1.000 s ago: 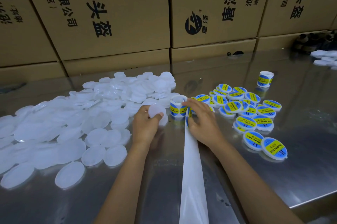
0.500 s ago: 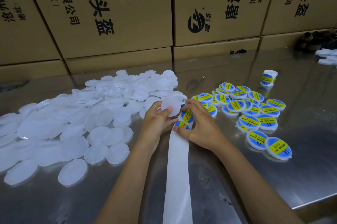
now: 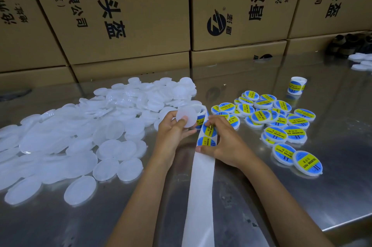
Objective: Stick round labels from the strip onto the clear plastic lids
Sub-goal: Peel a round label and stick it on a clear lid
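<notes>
Here, at a shiny steel worktable, a person's left hand pinches one frosted clear round plastic lid between thumb and fingers, just above the surface, while the right hand grips the white backing strip where its blue-and-yellow round labels sit, fingertips on the uppermost one. A broad heap of unlabelled lids lies to the left and a cluster of labelled lids to the right, with a small label roll beyond, before stacked printed cardboard cartons.
</notes>
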The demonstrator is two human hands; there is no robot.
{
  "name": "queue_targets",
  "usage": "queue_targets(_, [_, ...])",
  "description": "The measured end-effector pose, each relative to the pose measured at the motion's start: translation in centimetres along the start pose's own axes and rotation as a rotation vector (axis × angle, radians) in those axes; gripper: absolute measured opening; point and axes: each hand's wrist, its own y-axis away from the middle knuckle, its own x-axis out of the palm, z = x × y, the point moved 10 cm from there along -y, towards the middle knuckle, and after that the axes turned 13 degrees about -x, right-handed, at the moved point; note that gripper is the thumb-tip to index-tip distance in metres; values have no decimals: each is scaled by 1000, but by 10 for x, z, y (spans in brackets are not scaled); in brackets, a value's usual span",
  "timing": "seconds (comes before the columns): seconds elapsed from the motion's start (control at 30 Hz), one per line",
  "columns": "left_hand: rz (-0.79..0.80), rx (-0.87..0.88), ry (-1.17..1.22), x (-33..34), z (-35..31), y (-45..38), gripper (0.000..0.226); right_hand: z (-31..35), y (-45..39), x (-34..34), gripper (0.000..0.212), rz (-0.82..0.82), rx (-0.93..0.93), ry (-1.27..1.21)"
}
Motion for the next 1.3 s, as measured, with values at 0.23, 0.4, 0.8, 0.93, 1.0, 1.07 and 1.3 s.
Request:
queue_targets(0.23, [17, 10, -155, 8, 2, 2, 19, 11, 2, 9, 53, 95, -53, 34])
queue_targets(0.4, [28, 24, -204, 9, 1, 0, 21, 9, 6, 10, 39, 138, -44, 10])
queue_targets(0.8, [6, 146, -577, 18, 6, -4, 10, 5, 7, 3, 25, 97, 9, -80])
queue_targets(0.93, [15, 140, -612, 16, 9, -8, 8, 4, 7, 4, 27, 129, 7, -57])
queue_targets(1.0, [33, 133, -608, 17, 10, -9, 9, 5, 5, 4, 26, 134, 4, -33])
queue_targets(1.07, [48, 129, -611, 18, 11, -10, 13, 5, 5, 4, 25, 131, 9, -29])
queue_targets(1.3, [81, 104, -564, 19, 13, -11, 13, 6, 3, 5, 17, 125, 5, 32])
